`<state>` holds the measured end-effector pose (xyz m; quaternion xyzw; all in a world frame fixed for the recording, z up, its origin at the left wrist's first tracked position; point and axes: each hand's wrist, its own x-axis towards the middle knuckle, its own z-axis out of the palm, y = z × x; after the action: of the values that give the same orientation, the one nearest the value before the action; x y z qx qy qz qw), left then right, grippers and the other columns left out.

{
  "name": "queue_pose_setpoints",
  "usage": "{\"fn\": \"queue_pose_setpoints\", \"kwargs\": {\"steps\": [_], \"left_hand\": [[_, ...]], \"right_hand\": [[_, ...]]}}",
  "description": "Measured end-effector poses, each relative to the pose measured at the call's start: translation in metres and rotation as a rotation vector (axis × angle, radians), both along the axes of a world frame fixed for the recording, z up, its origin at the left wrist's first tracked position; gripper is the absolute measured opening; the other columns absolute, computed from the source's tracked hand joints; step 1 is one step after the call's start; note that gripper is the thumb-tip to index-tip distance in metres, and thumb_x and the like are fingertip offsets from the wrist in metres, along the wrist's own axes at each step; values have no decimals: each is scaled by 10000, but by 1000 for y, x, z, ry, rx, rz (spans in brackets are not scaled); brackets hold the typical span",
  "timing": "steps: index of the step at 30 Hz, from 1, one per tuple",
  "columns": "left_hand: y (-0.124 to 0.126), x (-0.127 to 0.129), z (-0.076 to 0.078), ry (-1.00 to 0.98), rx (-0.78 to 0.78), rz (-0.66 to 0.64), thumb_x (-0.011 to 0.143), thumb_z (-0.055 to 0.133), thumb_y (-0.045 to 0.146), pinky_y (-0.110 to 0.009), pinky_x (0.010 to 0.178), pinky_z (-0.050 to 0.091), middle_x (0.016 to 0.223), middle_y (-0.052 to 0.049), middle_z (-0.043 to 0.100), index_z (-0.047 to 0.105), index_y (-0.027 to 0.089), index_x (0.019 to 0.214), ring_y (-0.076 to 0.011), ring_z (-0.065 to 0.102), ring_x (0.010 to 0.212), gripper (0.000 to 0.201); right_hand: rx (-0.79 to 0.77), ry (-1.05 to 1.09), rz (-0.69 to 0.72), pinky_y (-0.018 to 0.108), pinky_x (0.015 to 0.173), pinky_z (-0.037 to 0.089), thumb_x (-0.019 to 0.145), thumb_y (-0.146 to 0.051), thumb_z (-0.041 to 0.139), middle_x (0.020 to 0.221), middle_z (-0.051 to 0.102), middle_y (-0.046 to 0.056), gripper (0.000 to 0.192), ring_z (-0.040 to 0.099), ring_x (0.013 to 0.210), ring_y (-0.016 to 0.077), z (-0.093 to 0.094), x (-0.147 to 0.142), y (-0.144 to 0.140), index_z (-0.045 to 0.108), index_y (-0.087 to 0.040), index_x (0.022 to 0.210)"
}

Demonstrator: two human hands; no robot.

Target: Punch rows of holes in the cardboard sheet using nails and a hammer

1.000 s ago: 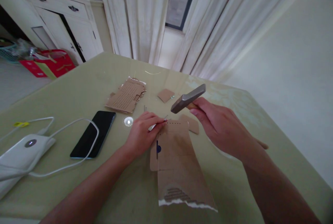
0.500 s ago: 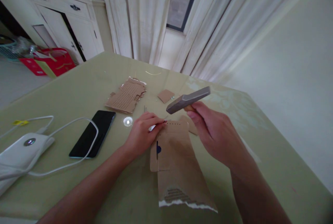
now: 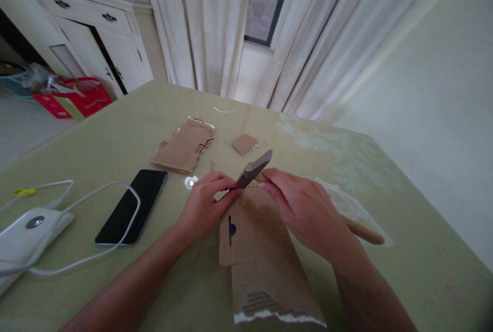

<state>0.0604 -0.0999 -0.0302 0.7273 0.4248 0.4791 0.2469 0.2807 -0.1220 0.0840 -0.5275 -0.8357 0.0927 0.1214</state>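
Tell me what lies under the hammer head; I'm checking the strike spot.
Under the hammer head: the cardboard strip's top edge and the left hand's fingertips. Whatever they pinch is hidden.

Both your forearms are bare right up to the bottom edge of the view, with no sleeve or cuff showing on either. Your left hand [image 3: 204, 206] wears no glove, ring or watch, and its wrist is bare too. Your right hand [image 3: 304, 208] is just as plain: no glove, no ring, no band at the wrist.
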Motion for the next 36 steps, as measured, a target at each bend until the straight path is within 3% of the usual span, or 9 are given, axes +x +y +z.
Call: {"fn": "queue_pose_setpoints", "kwargs": {"steps": [3, 5, 9, 13, 18, 24, 29, 36], "left_hand": [[0, -3, 1, -5, -32, 17, 980, 770, 294, -340, 832, 572, 1014, -58, 789, 843, 247, 1020, -225, 731, 940, 96], [1, -6, 1, 1, -68, 16, 948, 815, 350, -372, 917, 580, 1137, -70, 777, 833, 257, 1123, -243, 729, 1039, 198], [4, -11, -1, 2, -177, -84, 877, 883, 440, -438, 1060, 548, 1298, -81, 754, 797, 269, 1233, -282, 696, 1197, 404], [6, -12, -2, -34, -293, -171, 919, 842, 404, -393, 996, 557, 1221, -63, 784, 824, 258, 1150, -254, 720, 1089, 275], [5, -11, -5, -48, -329, -135, 860, 897, 438, -371, 949, 549, 1244, -67, 785, 808, 254, 1187, -262, 713, 1111, 386], [5, -12, -3, -43, -351, -179, 854, 901, 416, -345, 875, 526, 1097, -26, 799, 810, 258, 1152, -225, 693, 968, 349], [4, -12, -3, -27, -371, -145, 845, 895, 459, -353, 870, 521, 1090, -38, 794, 798, 232, 1149, -229, 681, 953, 392], [4, -11, -2, -29, -448, -167, 898, 837, 487, -367, 897, 554, 1097, -35, 809, 790, 245, 1205, -244, 718, 981, 394]], "right_hand": [[86, 134, -44, 349, 782, 472, 1162, -344, 449, 1076, 806, 66, 261, 751, 922, 259, 4, 6, 0, 683, -241, 1211], [135, 199, -54, 335, 745, 462, 1157, -331, 460, 1068, 806, 66, 247, 749, 890, 243, 6, 9, -1, 678, -233, 1215], [86, 139, -9, 337, 752, 458, 1155, -292, 475, 1095, 811, 70, 224, 762, 928, 256, 1, 6, 0, 681, -223, 1209], [-38, -34, 43, 359, 779, 478, 1159, -302, 489, 1080, 813, 84, 238, 774, 935, 284, -9, -1, 4, 711, -215, 1153], [65, 72, -6, 371, 839, 508, 1168, -313, 461, 1137, 798, 93, 260, 768, 1000, 282, -11, -1, 5, 692, -218, 1239], [-19, -131, 56, 356, 738, 493, 1168, -322, 465, 992, 780, 80, 271, 755, 866, 274, -10, -5, 2, 716, -227, 1203], [89, 34, 21, 353, 820, 511, 1182, -368, 415, 1053, 783, 99, 323, 755, 953, 265, -7, -4, -4, 701, -220, 1213], [-29, -130, 48, 349, 754, 487, 1160, -327, 492, 1045, 797, 78, 241, 762, 903, 274, -11, -8, 0, 712, -249, 1219]]}}
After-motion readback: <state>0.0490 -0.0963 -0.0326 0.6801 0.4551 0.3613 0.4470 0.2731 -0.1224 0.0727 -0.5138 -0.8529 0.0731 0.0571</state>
